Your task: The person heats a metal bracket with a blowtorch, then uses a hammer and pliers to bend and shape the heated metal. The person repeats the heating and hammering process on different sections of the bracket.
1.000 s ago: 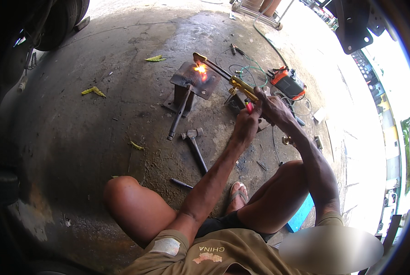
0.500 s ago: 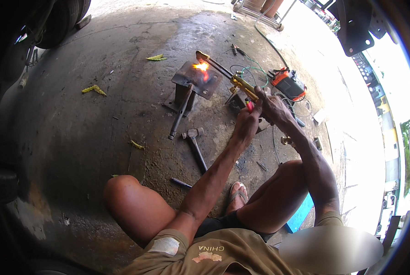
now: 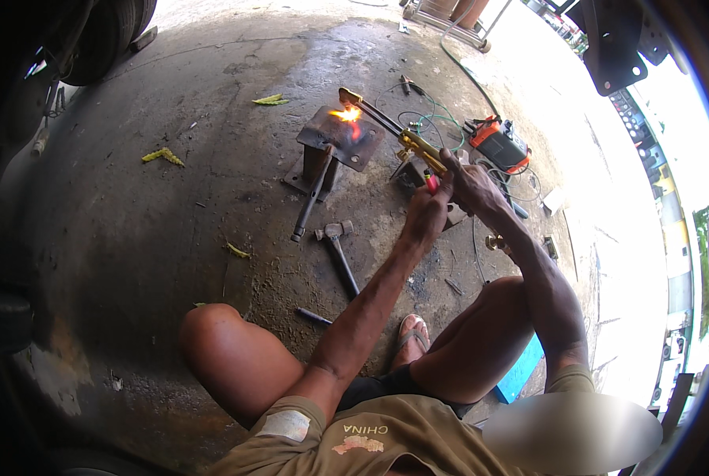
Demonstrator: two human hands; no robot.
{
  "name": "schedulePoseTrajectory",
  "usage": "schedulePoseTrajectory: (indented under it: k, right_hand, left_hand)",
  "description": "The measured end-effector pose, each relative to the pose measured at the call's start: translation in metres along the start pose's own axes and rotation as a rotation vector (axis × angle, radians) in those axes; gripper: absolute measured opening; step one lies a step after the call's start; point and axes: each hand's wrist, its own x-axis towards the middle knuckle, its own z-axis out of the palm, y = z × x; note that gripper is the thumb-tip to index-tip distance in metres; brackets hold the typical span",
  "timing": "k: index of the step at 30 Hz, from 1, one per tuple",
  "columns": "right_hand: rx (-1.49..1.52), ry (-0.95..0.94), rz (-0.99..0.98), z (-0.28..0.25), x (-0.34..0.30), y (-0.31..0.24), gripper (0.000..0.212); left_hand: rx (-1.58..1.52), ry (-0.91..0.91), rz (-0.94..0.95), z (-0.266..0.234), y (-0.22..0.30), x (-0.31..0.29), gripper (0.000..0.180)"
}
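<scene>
Left hand (image 3: 430, 213) and right hand (image 3: 477, 190) close together, fingers curled.

The torch (image 3: 419, 147) looks to be yellow, brassy metal with a bright sheen on its body and darker, duller tubes. The plate (image 3: 316, 129) is dark metal, matt and stained, glowing orange at one spot. A metal rod (image 3: 313, 194) looks dull and worn; the hammer (image 3: 340, 258) has a scuffed, greyish metal head. The orange-and-black machine (image 3: 501, 145) appears plastic-cased. Rough, gritty concrete makes up the floor (image 3: 172, 238), and the shirt (image 3: 291, 456) is soft, matt cloth.
</scene>
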Motion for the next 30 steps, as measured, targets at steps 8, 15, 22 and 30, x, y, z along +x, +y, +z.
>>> schedulePoseTrajectory:
  k: [8,15,22,30]
  right_hand:
    - [0.005,-0.009,-0.022,-0.004,-0.006,0.002,0.086]
    - [0.016,-0.012,-0.016,-0.003,-0.010,-0.001,0.081]
    - [-0.005,0.008,-0.059,-0.004,-0.014,-0.002,0.082]
    - [0.015,0.000,-0.039,-0.006,-0.012,0.003,0.082]
  left_hand:
    - [-0.026,-0.004,-0.006,0.006,0.008,-0.009,0.056]
    - [0.005,-0.005,0.000,0.006,0.006,-0.010,0.057]
    - [-0.017,0.037,-0.009,0.010,0.017,-0.016,0.055]
    - [-0.055,-0.008,-0.013,0.010,0.011,-0.013,0.055]
